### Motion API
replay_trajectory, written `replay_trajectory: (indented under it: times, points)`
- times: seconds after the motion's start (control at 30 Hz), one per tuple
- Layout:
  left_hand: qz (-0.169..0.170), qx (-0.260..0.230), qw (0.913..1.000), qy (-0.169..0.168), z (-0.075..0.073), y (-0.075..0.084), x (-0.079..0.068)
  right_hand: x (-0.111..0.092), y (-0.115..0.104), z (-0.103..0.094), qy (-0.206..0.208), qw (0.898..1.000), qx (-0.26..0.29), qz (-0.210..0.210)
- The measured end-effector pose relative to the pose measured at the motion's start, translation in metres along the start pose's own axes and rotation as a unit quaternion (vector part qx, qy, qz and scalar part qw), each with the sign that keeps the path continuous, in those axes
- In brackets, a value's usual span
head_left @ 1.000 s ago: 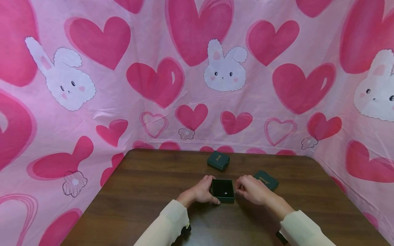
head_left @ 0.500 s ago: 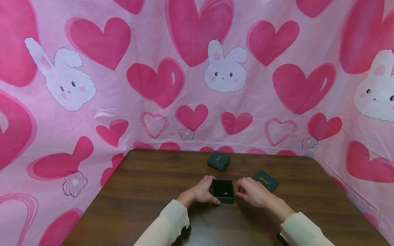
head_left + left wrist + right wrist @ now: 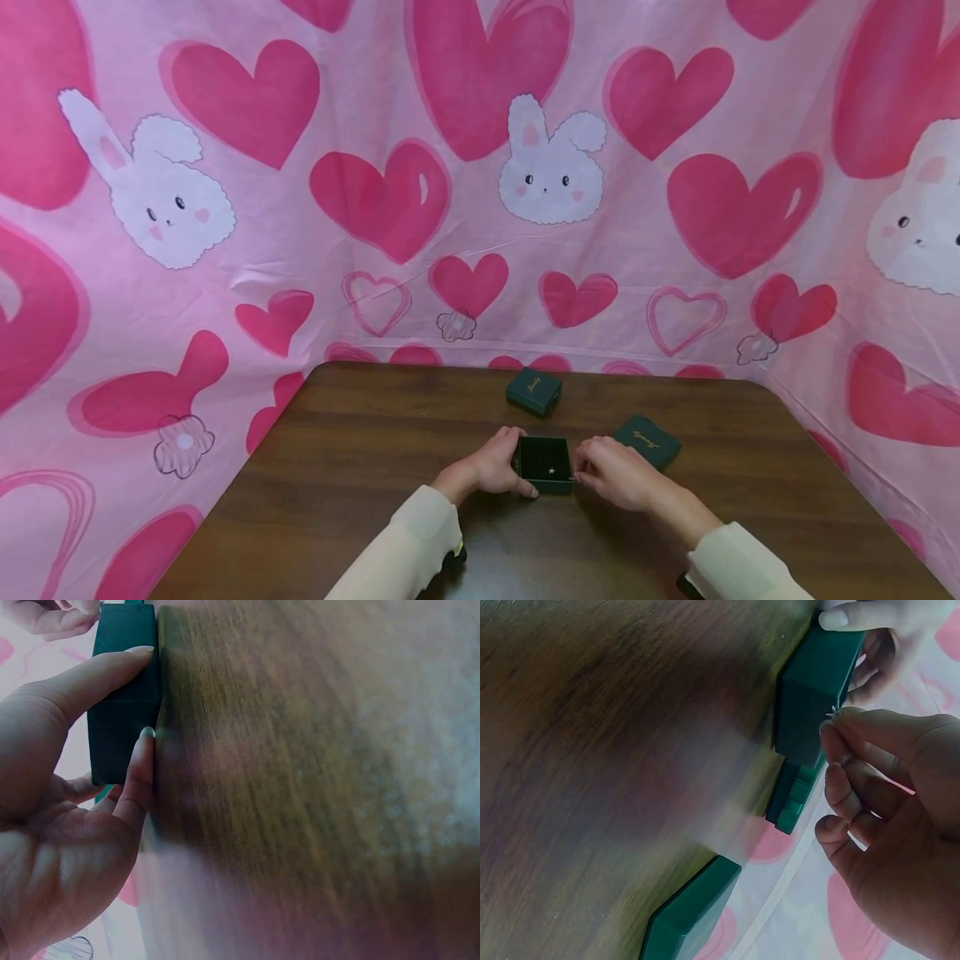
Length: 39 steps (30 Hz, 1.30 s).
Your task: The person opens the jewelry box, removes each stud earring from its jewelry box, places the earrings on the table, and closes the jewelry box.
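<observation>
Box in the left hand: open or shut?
Open: in the head view, the green box shows its dark interior, with a small star-shaped piece inside.

**Box access: top and near side only, both flanks taken**

Lidless green box [image 3: 548, 487] is reachable from above, or from the near side over bare table [image 3: 573, 546] between left sleeve [image 3: 408, 542] and right sleeve [image 3: 742, 562]. Left flank blocked: left hand [image 3: 495, 467] wraps it. Right flank blocked: right hand [image 3: 618, 475] is there, pinching a small silver piece [image 3: 833, 712] at the wall. Rear: closed green box [image 3: 533, 392] in the way, strip of wood before it, usable gap between it and flat green piece [image 3: 649, 442]. Wide lane left of left sleeve. Pink cloth [image 3: 480, 233] bounds back and sides.
</observation>
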<state>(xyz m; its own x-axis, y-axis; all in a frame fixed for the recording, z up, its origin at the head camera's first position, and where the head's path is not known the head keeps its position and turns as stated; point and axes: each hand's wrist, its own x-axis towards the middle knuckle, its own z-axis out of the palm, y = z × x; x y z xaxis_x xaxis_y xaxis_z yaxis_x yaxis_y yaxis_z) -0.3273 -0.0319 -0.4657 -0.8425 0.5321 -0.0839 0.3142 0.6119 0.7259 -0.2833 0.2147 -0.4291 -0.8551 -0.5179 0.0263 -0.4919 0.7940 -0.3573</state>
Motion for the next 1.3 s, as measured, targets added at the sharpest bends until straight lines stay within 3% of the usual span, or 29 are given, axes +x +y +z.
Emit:
replay_trajectory:
  times: [0.6, 0.83, 1.3]
  points:
    - [-0.002, -0.001, 1.0000, 0.000, 0.001, -0.001, 0.000, -0.006, -0.002, 0.001, 0.012, 1.000, -0.013, -0.022]
    - [0.017, 0.018, 0.9997, 0.005, 0.003, -0.003, 0.002, -0.008, -0.002, 0.002, 0.007, 1.000, -0.011, -0.026]
    - [0.008, 0.012, 0.9999, 0.005, 0.002, -0.002, 0.001, -0.010, -0.008, 0.002, 0.011, 0.999, -0.022, -0.033]
